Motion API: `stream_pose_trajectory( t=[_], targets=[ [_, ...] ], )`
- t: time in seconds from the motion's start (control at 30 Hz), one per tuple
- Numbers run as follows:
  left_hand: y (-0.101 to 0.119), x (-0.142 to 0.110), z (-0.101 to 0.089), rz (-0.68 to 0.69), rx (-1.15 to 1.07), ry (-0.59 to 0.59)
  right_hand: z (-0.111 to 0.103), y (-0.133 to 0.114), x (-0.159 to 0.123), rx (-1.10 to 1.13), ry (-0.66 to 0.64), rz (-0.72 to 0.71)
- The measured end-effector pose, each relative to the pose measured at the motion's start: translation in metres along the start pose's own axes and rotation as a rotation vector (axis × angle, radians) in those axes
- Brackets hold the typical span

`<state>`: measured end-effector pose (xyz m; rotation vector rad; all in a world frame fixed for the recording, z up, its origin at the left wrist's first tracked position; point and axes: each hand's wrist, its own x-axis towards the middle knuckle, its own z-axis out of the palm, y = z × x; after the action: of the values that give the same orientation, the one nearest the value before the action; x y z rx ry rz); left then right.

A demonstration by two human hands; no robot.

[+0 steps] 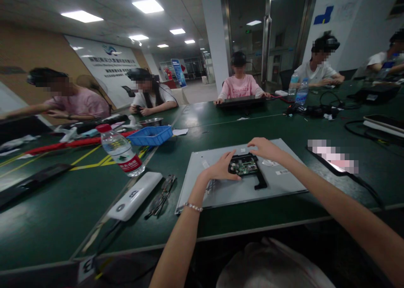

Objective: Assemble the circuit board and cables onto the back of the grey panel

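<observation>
A silver-grey flat panel (217, 197), like the back of a display, lies in front of me on the green table. On it is a black frame (261, 181) around a green circuit board (246, 167). My left hand (220, 167) grips the frame's left side, fingers along the upper edge and thumb at the lower edge. My right hand (264, 148) is bent over the frame's upper right corner, its fingertips against it. Whether the frame is raised off the panel, I cannot tell. Small labels and clear tape stick to the panel.
Left of the panel lie glasses (161, 197) and a white power bank (136, 196) with a cable. A water bottle (121, 151) and a blue tray (151, 136) stand beyond. Right lies a phone (331, 157) with a cable. Several people sit around the table.
</observation>
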<state>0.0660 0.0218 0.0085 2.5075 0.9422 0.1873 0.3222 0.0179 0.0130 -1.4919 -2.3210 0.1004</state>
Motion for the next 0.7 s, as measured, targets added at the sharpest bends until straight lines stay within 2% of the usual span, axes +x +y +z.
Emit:
stream_pose_trajectory(
  t=[0.07, 0.13, 0.27, 0.4, 0.6, 0.7],
  targets=[
    [0.001, -0.001, 0.000, 0.003, -0.003, -0.001, 0.003, -0.009, 0.020, -0.078, -0.046, -0.055],
    [0.003, -0.001, 0.000, 0.005, 0.001, -0.002, 0.008, -0.018, 0.035, -0.185, -0.120, -0.051],
    [0.004, -0.002, 0.000, -0.012, 0.006, -0.002, 0.015, -0.028, 0.046, -0.360, -0.182, -0.023],
    [0.005, -0.003, 0.000, -0.016, -0.002, 0.006, 0.016, -0.029, 0.043, -0.406, -0.158, -0.006],
    [0.008, -0.004, -0.002, -0.025, -0.019, -0.005, 0.013, -0.025, 0.022, -0.360, -0.084, -0.026],
    [0.007, -0.003, -0.001, -0.026, -0.013, 0.001, 0.013, -0.026, 0.012, -0.328, -0.104, -0.049]
  ],
)
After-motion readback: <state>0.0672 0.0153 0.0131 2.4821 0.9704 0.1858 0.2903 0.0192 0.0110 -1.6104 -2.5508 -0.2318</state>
